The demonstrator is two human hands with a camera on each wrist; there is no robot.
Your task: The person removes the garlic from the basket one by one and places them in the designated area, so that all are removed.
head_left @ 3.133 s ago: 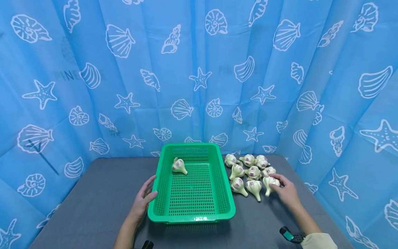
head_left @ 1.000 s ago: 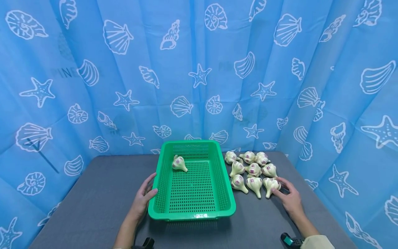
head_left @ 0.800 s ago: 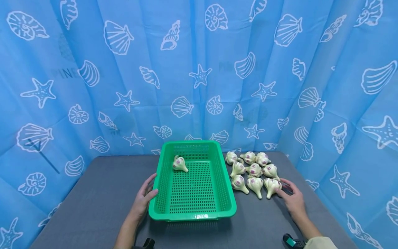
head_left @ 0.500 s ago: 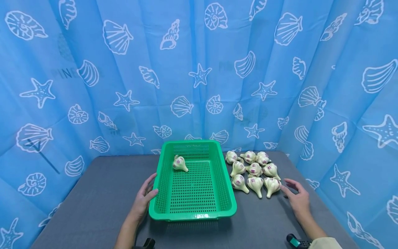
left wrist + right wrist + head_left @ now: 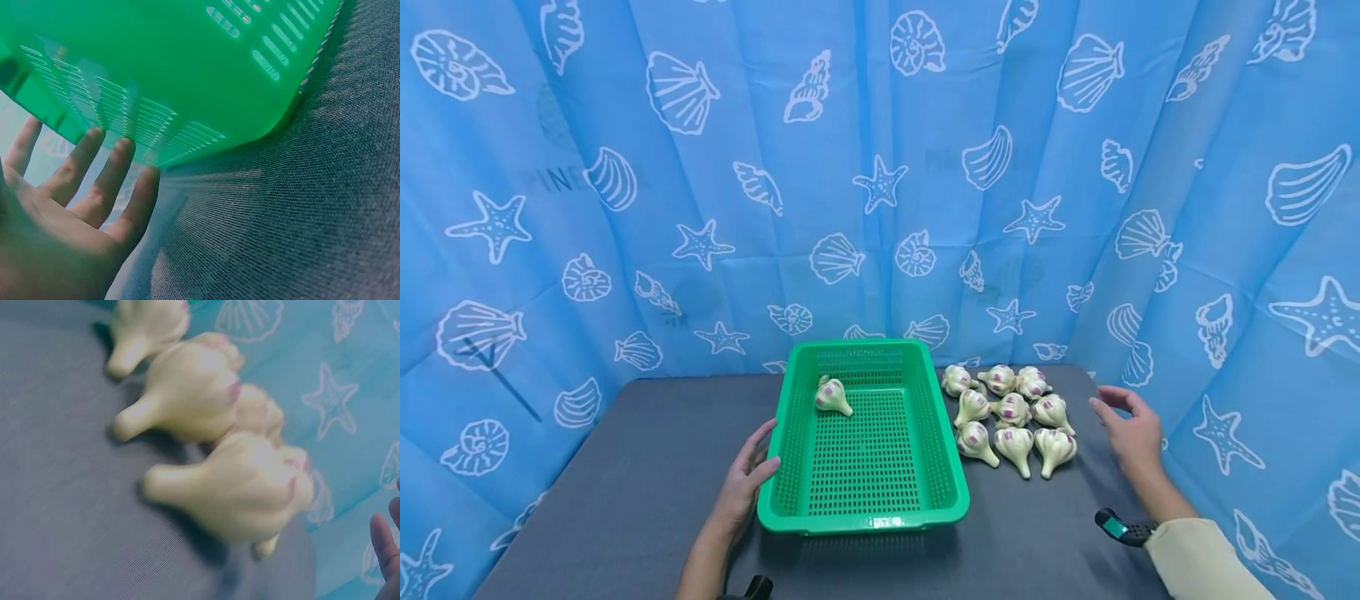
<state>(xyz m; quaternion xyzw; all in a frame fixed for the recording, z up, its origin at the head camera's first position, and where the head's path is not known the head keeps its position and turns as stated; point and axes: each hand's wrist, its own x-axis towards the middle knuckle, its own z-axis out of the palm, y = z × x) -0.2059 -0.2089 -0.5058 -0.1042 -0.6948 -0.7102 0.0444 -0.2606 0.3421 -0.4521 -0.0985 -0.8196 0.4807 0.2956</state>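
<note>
A green plastic basket (image 5: 862,523) with slotted walls stands on the grey cloth, one garlic bulb (image 5: 832,397) inside it near the back left. At the basket's left side is my left hand (image 5: 737,492), its thumb at the rim. In the left wrist view, the extended fingers (image 5: 119,162) reach the slotted outer wall. My right hand (image 5: 1135,433) is held to the right of the garlic group, fingers apart from the bulbs and holding nothing. The closest bulb, a front-right garlic bulb (image 5: 1055,450), lies with its stem toward the front; it looms large as a garlic bulb (image 5: 237,487) in the right wrist view.
Several garlic bulbs (image 5: 1012,410) lie in three rough rows just right of the basket. A blue curtain (image 5: 880,208) with white shells hangs behind and along both sides of the grey table (image 5: 647,483). A black wrist strap (image 5: 1123,529) is on the right wrist.
My right hand has let go of the front-right garlic bulb and moved off to the right and back. That bulb now lies slightly separated from the one behind. The left hand stays put.
</note>
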